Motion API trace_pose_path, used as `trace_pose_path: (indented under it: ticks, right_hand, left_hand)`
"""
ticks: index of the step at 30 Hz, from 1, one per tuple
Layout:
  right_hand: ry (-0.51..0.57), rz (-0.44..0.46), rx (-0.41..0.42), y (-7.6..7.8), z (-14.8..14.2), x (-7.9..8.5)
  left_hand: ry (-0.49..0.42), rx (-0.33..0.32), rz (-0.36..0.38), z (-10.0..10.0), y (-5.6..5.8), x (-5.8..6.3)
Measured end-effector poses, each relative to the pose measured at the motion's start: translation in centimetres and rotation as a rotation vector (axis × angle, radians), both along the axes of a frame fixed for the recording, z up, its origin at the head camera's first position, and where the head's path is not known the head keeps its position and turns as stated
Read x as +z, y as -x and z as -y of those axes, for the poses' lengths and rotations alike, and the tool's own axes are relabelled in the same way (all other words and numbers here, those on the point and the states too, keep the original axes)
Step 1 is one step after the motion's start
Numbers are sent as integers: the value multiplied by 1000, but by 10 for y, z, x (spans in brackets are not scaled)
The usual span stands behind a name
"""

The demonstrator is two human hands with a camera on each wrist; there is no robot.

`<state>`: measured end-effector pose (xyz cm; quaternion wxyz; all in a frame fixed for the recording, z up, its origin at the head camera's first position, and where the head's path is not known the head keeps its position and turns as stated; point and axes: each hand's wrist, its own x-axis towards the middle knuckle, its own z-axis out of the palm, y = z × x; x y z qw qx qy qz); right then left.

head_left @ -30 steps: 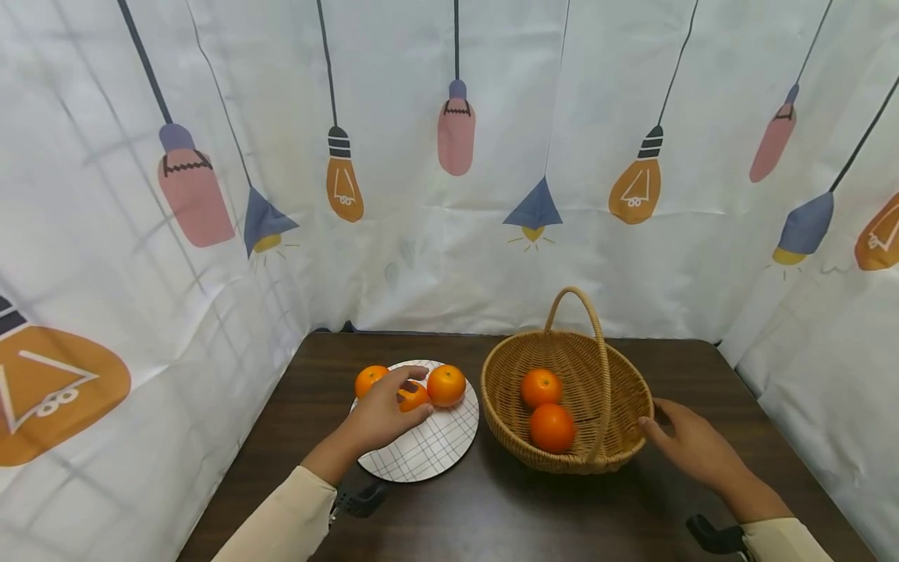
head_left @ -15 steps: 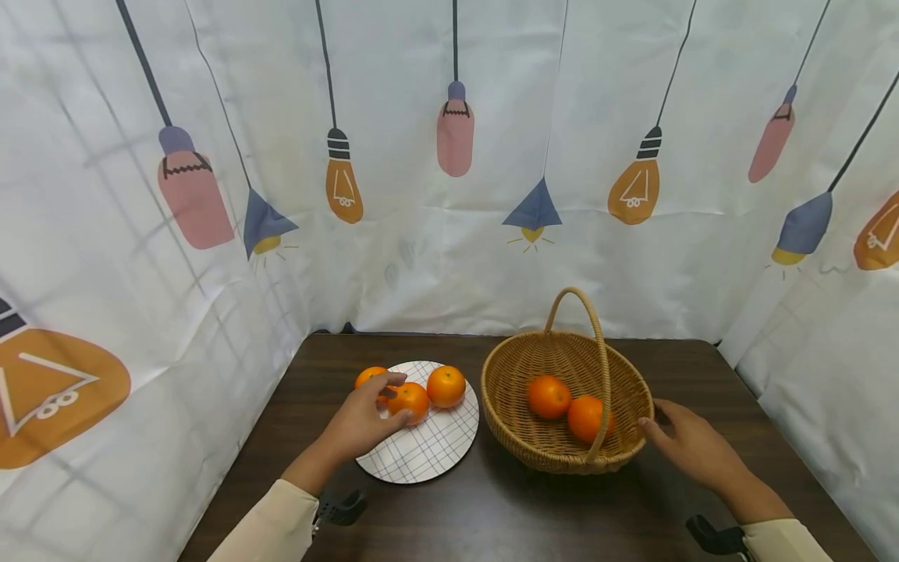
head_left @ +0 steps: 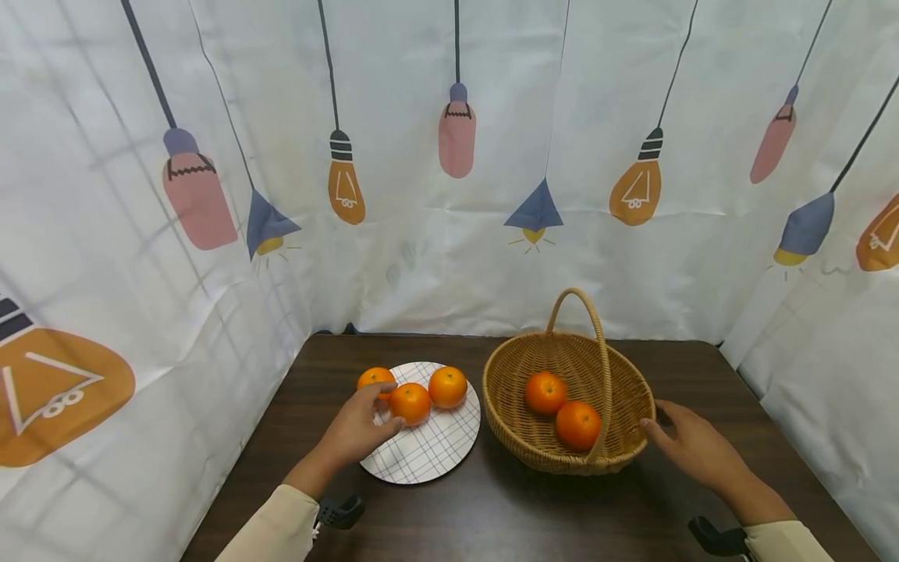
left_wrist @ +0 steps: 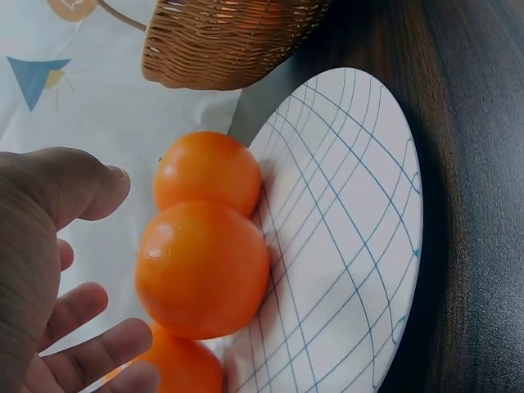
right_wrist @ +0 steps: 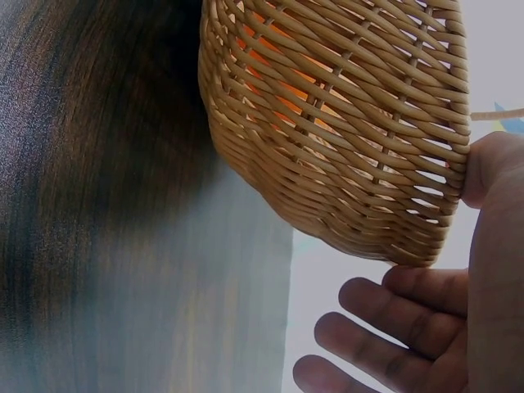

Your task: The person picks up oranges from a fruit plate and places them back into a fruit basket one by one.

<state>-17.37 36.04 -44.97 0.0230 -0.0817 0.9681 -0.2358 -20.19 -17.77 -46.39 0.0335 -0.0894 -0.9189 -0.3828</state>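
Note:
My left hand is at the left of a round white checked plate, thumb and fingers spread. Right beside it on the plate is an orange. A second orange touches that one on the right; a third orange sits behind my fingertips. Nothing is between the left thumb and fingers. My right hand holds the right rim of a wicker basket, thumb at the rim and index fingertip against the outside. Inside the basket lie two oranges.
The basket's tall arched handle rises over its right part. Everything stands on a dark wooden table. White cloth with printed lamps hangs behind and at the sides of the table.
My left hand has drawn back to the left, uncovering the middle orange on the plate. The two oranges in the basket have rolled to the right, then slightly back. My right hand stays put.

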Motion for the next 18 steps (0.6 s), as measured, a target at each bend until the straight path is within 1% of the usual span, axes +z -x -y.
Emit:
trace_pose_path:
  ticks: [4, 9, 15, 18]
  right_hand:
    - [9, 3, 1, -1, -1, -1]
    - [17, 4, 0, -2, -1, -2]
    - [20, 7, 1, -2, 0, 0]
    - [22, -3, 1, -2, 0, -1]
  left_hand:
    - [17, 8, -11, 1, 2, -4]
    - [-4, 23, -46, 3, 3, -7]
    - [-14, 100, -124, 9, 5, -4]
    - [-7, 127, -139, 14, 7, -6]
